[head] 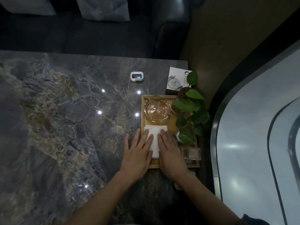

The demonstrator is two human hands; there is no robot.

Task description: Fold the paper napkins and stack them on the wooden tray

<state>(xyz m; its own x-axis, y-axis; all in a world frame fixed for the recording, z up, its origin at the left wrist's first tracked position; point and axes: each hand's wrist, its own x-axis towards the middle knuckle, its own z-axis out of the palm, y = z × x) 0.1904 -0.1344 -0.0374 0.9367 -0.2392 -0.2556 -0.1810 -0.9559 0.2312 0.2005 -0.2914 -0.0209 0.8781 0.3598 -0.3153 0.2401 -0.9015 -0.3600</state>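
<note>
A white folded paper napkin stack (155,133) lies on the near left part of the wooden tray (143,111), which stands at the right end of the marble table. My left hand (138,153) lies flat with fingers spread, its fingertips on the napkin's left side and its outer fingers on the table. My right hand (170,151) lies flat on the napkin's right side, covering part of it. Both palms press down; neither hand grips anything.
A glass ashtray (157,109) sits on the tray's far half. A potted green plant (190,109) and small wrapped packets (191,153) fill the tray's right side. A white card (177,80) and a small white device (137,76) lie beyond. A dark sofa (81,33) runs behind the table.
</note>
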